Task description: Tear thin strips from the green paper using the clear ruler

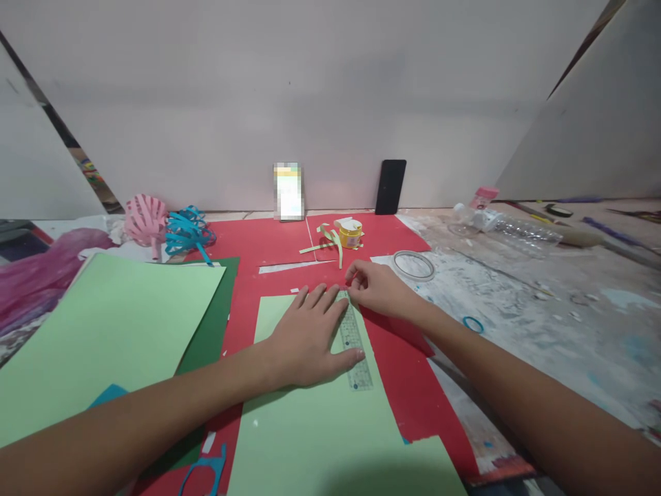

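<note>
- Head view, only angle there is: left hand [310, 337] lies flat with fingers spread wide, pinning a clear ruler [354, 341] onto a light green sheet [320, 413], thumb along the ruler's lower end.
- Right hand [379, 289] sits at the ruler's far end, right at the sheet's top edge, fingers curled in narrow like a pinch. Can't tell if there's a pencil or blade in there, too small to see.
- The green sheet lies on red paper [268, 238], ruler running close along its right edge.
- Progress-wise, I'd say it's early: no line or cut shows on this sheet, so the marking along the ruler looks not yet done.
- Some strips do look cut already: pale green strips [330, 241] by the yellow tape roll [350, 234], plus pink [145, 217] and blue curled paper bits [189, 233] at the back left.
- Another big green sheet [98, 331] lies on the left, clear tape ring [413, 265] on the right.
</note>
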{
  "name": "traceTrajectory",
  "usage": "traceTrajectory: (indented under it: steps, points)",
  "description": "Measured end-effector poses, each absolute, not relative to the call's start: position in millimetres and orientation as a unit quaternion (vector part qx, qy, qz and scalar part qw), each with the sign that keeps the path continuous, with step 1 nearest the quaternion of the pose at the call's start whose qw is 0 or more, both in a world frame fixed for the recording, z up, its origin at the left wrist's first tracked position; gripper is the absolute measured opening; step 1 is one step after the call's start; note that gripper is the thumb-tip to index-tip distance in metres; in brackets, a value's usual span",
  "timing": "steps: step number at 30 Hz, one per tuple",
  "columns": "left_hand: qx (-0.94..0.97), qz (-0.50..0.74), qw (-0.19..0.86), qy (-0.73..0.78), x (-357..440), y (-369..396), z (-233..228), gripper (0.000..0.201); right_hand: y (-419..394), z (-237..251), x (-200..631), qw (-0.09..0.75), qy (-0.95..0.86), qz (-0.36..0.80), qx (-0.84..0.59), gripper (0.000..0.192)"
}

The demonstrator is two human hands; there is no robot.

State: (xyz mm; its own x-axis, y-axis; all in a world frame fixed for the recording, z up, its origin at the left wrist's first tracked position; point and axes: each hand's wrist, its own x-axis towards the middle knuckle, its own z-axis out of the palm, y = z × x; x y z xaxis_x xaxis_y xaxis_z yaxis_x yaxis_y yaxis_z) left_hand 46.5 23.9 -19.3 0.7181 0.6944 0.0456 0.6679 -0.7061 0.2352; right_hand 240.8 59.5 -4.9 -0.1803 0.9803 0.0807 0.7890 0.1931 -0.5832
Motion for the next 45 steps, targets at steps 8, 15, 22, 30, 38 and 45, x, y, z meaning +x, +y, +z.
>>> traceTrajectory:
  steps: [8, 15, 22, 30, 38, 45]
  points:
    - [0.919, 0.051, 0.112, 0.374, 48, 23, -19, 0.086, 55, -9, 236, 0.221, -0.759, 0.164, -0.590, 0.015]
    - [0.918, 0.040, 0.114, 0.378, 49, 23, -18, 0.087, 56, -8, 236, 0.225, -0.759, 0.161, -0.589, 0.013]
    - [0.917, 0.040, 0.118, 0.378, 49, 23, -18, 0.087, 55, -8, 236, 0.219, -0.760, 0.158, -0.591, 0.012]
    - [0.918, 0.050, 0.118, 0.376, 49, 23, -20, 0.085, 56, -7, 238, 0.221, -0.754, 0.170, -0.595, 0.015]
    - [0.918, 0.038, 0.119, 0.375, 49, 23, -20, 0.086, 63, -5, 242, 0.215, -0.730, 0.210, -0.614, 0.017]
    - [0.920, 0.051, 0.114, 0.373, 48, 23, -22, 0.084, 67, -6, 246, 0.207, -0.726, 0.231, -0.614, 0.018]
